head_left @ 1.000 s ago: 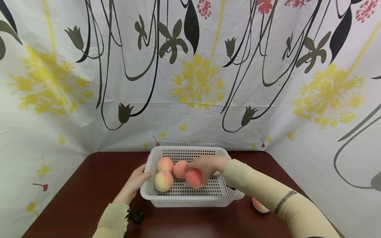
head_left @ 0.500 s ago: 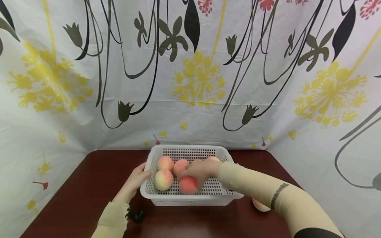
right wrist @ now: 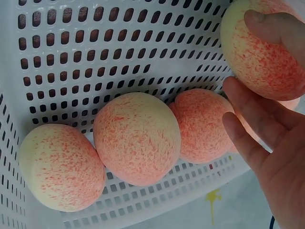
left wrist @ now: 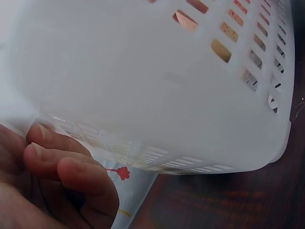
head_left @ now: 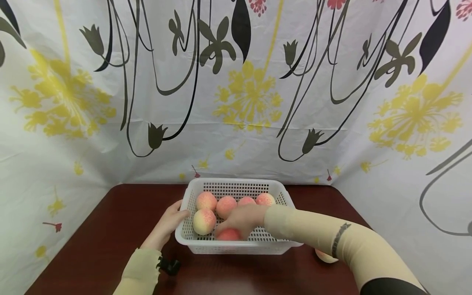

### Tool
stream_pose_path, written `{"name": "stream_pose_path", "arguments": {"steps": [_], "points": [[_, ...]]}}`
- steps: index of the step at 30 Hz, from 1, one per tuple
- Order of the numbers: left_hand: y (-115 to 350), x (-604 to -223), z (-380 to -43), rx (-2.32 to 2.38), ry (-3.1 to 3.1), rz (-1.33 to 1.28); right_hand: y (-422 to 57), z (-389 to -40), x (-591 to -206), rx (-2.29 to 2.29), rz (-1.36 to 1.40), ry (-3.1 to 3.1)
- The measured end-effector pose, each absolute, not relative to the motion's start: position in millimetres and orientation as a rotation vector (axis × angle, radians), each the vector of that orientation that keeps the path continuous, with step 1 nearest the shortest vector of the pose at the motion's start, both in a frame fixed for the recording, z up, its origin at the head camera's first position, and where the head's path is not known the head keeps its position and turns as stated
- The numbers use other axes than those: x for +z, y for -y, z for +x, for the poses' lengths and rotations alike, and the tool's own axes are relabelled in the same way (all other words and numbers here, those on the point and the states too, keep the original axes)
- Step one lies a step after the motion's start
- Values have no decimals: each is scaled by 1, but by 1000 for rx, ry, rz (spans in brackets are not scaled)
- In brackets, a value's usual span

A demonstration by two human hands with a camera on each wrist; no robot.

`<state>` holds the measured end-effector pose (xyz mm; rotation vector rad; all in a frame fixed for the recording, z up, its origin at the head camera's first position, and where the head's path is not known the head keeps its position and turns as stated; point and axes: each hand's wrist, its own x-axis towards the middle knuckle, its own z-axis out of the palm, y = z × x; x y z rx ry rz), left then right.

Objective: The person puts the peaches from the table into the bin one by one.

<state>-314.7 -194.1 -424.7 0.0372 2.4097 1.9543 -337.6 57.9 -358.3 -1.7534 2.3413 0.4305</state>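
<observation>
A white plastic basket point(head_left: 243, 243) holds several peaches, red-blushed over pale yellow. My left hand point(head_left: 171, 221) grips its left rim, thumb on top; the left wrist view shows curled fingers point(left wrist: 81, 171) beside the outer wall. Inside the basket, near its front wall, my right hand point(head_left: 244, 218) holds a peach point(head_left: 228, 234). In the right wrist view the thumb lies on this peach point(right wrist: 262, 57) and fingers are beneath it. One yellowish peach point(head_left: 204, 221) sits at the left, and others, such as the far-right peach point(head_left: 265, 199), form a row behind the right hand.
Another peach point(head_left: 326, 257) lies on the dark red table point(head_left: 136, 209), right of the basket and partly hidden by the right sleeve point(head_left: 313, 225). A flowered white cloth point(head_left: 228, 164) hangs behind the table and along both sides.
My right hand has moved left and toward the basket's front wall with its peach, also lower. The peaches at the back right now show more. My left hand stays on the rim.
</observation>
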Motion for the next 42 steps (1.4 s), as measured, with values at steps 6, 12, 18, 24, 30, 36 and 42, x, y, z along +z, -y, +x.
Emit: {"name": "stream_pose_path", "arguments": {"steps": [6, 12, 18, 24, 30, 36, 42], "points": [[195, -424, -315, 1948, -2417, 37, -55, -338, -363, 442, -1795, -2333], [195, -423, -314, 1947, -2408, 44, -51, -339, -365, 468, -1925, -2326], [197, -419, -310, 1956, -2398, 69, -44, -337, -362, 453, -1920, -2342], [199, -419, -310, 1962, -2404, 55, -41, -337, -365, 452, -1923, -2346], [198, -422, -313, 1978, -2384, 64, -44, -340, -369, 462, -1925, -2380], [195, -421, -313, 1985, -2376, 67, -47, -343, -368, 396, -1909, -2385], [196, -422, -312, 1964, -2400, 46, -58, -347, -354, 254, -1710, -2443]]}}
